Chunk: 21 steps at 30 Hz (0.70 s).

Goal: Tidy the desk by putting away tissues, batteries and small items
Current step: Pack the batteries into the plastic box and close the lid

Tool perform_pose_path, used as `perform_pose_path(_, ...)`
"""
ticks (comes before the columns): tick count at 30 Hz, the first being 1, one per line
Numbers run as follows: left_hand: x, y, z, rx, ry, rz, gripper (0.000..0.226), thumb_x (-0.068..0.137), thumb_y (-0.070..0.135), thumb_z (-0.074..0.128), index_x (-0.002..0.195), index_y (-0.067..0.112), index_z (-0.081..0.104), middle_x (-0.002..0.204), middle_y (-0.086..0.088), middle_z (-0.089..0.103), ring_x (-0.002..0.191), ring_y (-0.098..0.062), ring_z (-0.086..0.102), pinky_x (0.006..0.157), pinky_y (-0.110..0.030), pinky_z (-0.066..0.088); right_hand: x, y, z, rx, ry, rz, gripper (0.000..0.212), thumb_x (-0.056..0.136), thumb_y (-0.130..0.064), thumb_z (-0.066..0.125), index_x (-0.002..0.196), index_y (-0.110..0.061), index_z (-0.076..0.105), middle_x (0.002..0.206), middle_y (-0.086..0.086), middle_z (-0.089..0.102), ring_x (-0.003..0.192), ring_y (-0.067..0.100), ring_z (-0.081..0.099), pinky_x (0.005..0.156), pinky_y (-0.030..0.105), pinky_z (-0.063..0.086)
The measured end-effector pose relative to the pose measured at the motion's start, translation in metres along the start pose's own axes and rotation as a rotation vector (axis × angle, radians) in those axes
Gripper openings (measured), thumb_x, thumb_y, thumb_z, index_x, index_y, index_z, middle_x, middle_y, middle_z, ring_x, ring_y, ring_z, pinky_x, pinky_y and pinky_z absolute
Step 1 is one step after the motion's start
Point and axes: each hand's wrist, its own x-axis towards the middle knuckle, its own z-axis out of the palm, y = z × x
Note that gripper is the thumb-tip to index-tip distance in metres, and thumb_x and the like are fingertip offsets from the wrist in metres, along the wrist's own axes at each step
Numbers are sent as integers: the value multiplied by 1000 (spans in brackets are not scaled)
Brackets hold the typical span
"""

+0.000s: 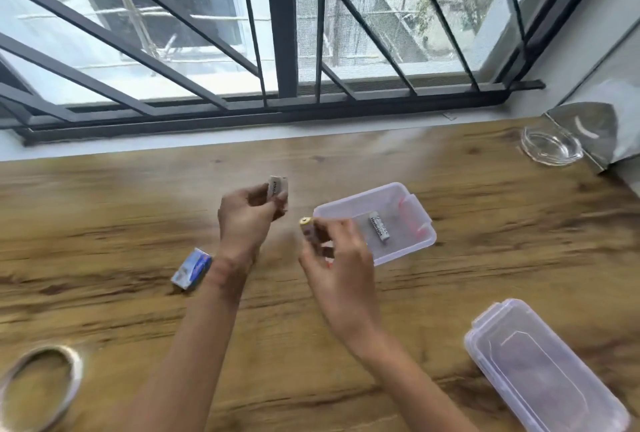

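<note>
My left hand (247, 220) pinches a small white box-like item (276, 186) above the wooden desk (104, 224). Just left of a clear plastic container (420, 224), my right hand (337, 258) grips a yellow-tipped battery (307, 228), held upright. Inside the container lies a white battery (380, 225). A small blue and white box (191, 269) lies on the desk by my left wrist.
The container's clear lid (540, 366) lies at the front right. A roll of tape (41, 386) sits at the front left. A glass dish (550, 147) and a silver pouch (602, 127) stand at the back right, below the barred window (277, 33).
</note>
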Motion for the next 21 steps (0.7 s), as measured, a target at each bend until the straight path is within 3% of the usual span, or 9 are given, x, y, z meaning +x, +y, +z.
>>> perform_pose_path(1,-13,4,5,-109,-38,-34,18,77,4,70,95,9,72,68,2,67,62,-9,59,63,-19,56,6,0,-9,107,21,84,9,87,-14,61,96,-17,61,93,0,58,84,8,59,74,14,48)
perform_pose_path(3,-37,15,17,-209,-123,-66,13,81,0,65,91,6,68,68,3,70,60,-4,63,62,-16,56,15,3,-27,258,27,259,4,90,-22,57,90,-19,58,89,-2,65,85,10,63,73,19,51)
perform_pose_path(6,-62,19,34,-265,-217,-93,13,82,-2,62,89,7,68,68,3,72,62,-6,66,66,-18,57,25,11,-43,443,-19,524,21,94,-26,50,95,-7,59,85,7,66,77,18,63,64,26,54)
perform_pose_path(8,-74,19,45,-234,-206,-62,14,82,-2,63,90,8,69,71,1,73,64,-10,66,65,-20,57,28,12,-49,611,-79,653,27,96,-24,47,101,1,57,88,14,64,77,23,61,67,34,55)
perform_pose_path(10,-84,17,55,-137,-166,-4,18,83,2,64,85,18,71,77,0,73,71,-12,68,65,-22,55,31,15,-56,714,-123,703,30,97,-21,45,102,7,58,92,21,65,79,28,63,76,44,54)
perform_pose_path(12,-89,15,62,-8,-139,44,23,85,7,63,79,30,67,79,1,73,74,-12,69,64,-23,54,34,18,-61,788,-154,702,28,96,-16,46,95,8,59,86,21,66,74,26,65,69,39,56)
perform_pose_path(14,-93,16,67,155,-131,96,21,88,13,59,80,30,69,81,1,73,78,-15,69,71,-32,57,37,21,-65,836,-183,699,21,93,-13,52,85,3,61,73,13,64,62,17,65,57,29,57)
perform_pose_path(18,-97,21,79,417,-128,222,24,90,7,46,99,16,66,85,-3,69,79,-18,63,72,-25,52,46,30,-72,898,-177,719,6,85,-3,60,81,2,60,56,3,64,47,9,61,48,21,52)
perform_pose_path(21,-95,23,82,510,-199,264,35,89,6,42,118,18,58,102,-9,64,98,-28,60,83,-37,54,59,38,-80,839,-189,743,2,82,3,61,80,3,60,55,6,64,45,12,61,47,24,54)
